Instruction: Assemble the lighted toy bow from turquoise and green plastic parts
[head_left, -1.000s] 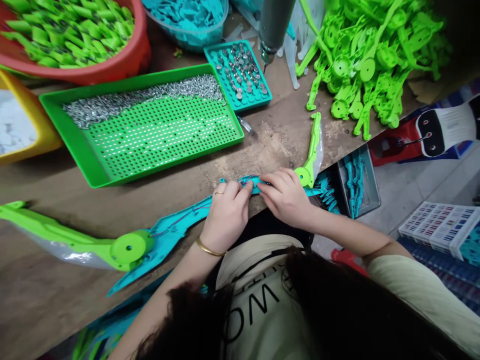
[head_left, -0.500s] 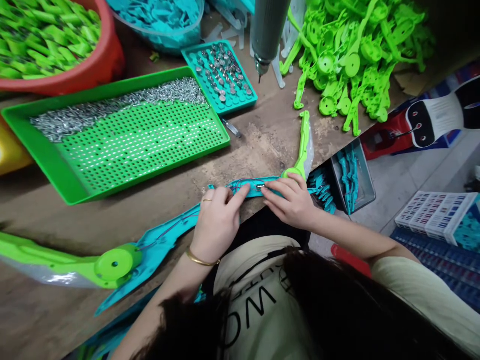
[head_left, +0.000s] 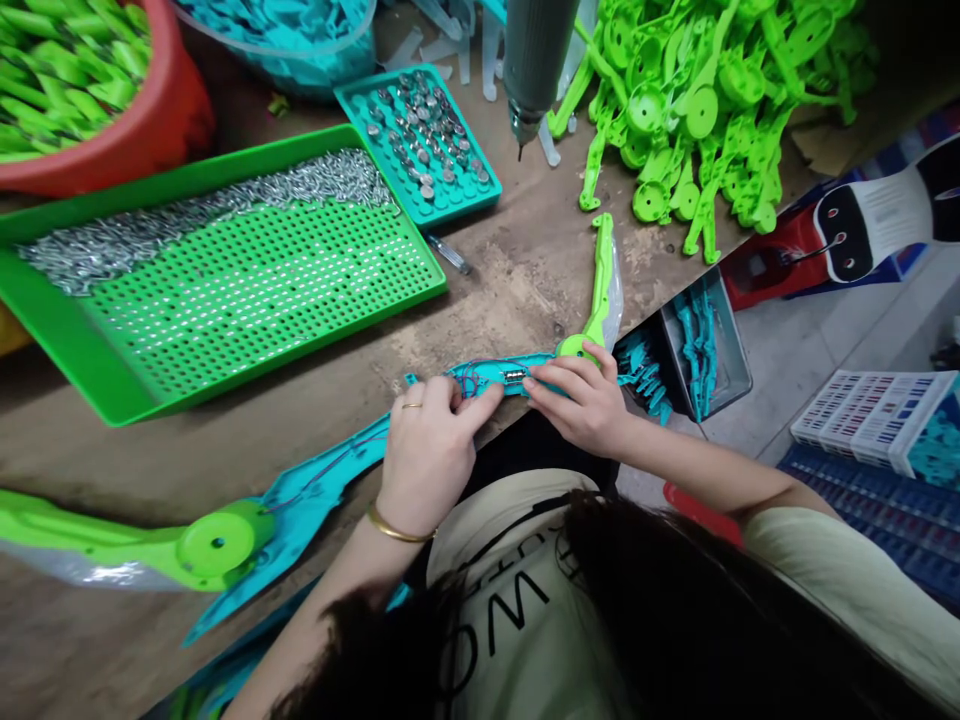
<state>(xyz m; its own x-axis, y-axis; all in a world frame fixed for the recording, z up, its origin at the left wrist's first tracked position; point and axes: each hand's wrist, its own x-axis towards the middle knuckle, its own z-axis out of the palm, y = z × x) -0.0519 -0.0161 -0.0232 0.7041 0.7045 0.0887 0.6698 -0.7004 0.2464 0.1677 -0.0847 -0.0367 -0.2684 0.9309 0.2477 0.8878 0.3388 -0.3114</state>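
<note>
A long blue plastic toy shell (head_left: 319,480) lies along the table's near edge, open side up, with thin dark wires running inside it. Green arms with round hubs (head_left: 217,543) are joined at both ends. My left hand (head_left: 431,440) grips the shell's middle, its fingers curled by the loose wires, fingertips partly hidden. My right hand (head_left: 577,400) holds the shell's right part near the other green arm (head_left: 602,285). Between both hands, a row of small silvery cells (head_left: 514,376) sits in the shell, close to my right fingertips.
A green perforated tray (head_left: 262,300) of screws and a teal tray (head_left: 472,195) of round metal pieces lie beyond. A screwdriver tip (head_left: 520,150) hangs overhead. Green parts (head_left: 701,110) are heaped at the back right. A red tub (head_left: 176,110) stands left; bins (head_left: 727,390) are below, right.
The view has shifted slightly, so the trays sit further left. My left fingertips have drawn down to the shell's near edge, and more wires show. My right hand stays nearly in place.
</note>
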